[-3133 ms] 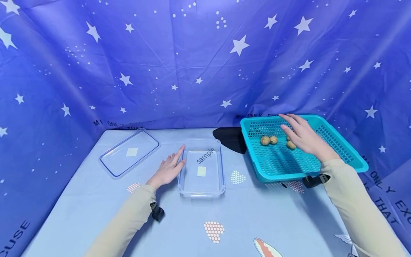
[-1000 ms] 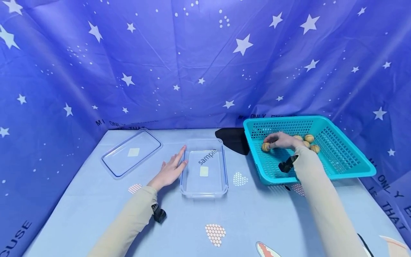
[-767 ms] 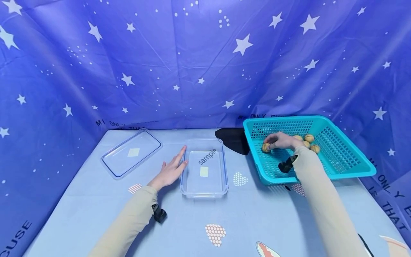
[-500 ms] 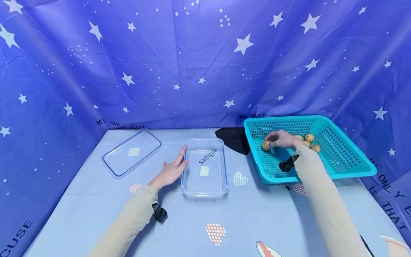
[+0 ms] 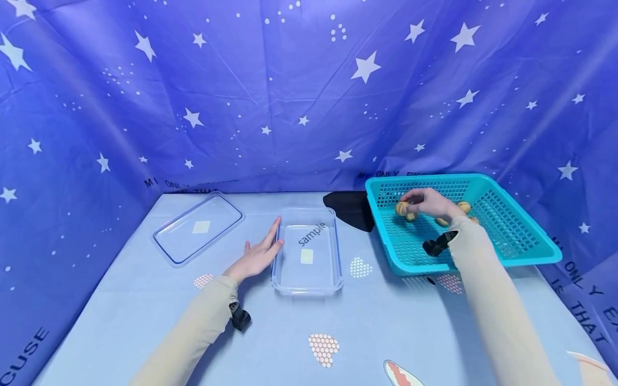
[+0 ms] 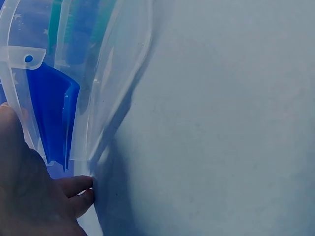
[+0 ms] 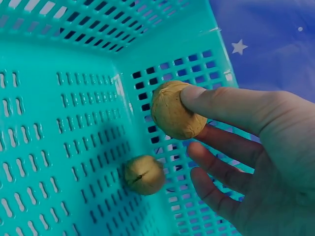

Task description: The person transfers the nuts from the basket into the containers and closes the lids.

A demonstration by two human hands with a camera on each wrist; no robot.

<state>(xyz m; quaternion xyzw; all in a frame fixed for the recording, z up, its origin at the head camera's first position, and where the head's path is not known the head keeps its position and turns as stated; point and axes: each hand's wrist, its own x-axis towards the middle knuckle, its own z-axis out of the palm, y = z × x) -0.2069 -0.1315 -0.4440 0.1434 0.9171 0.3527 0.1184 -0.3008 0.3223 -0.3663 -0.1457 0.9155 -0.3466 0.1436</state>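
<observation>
My right hand (image 5: 429, 203) pinches a walnut (image 7: 176, 110) between thumb and fingers, lifted off the floor of the teal plastic basket (image 5: 415, 266). Below it in the right wrist view, another walnut (image 7: 144, 175) lies on the basket floor. Several more walnuts (image 5: 464, 207) sit deeper in the basket, partly hidden by my hand and wrist. My left hand (image 5: 256, 258) rests with extended fingers against the left side of a clear lidless food container (image 5: 307, 279). A blue clip (image 6: 54, 113) of that container shows beside the hand in the left wrist view.
A clear lid (image 5: 198, 229) with a pale square label lies at the back left of the table (image 5: 270, 343). The container stands between it and the basket. A blue starry curtain (image 5: 270, 96) encloses the back and sides.
My right hand reached down into the basket, took hold of a walnut and has just raised it slightly. The left hand stays at the container's side.
</observation>
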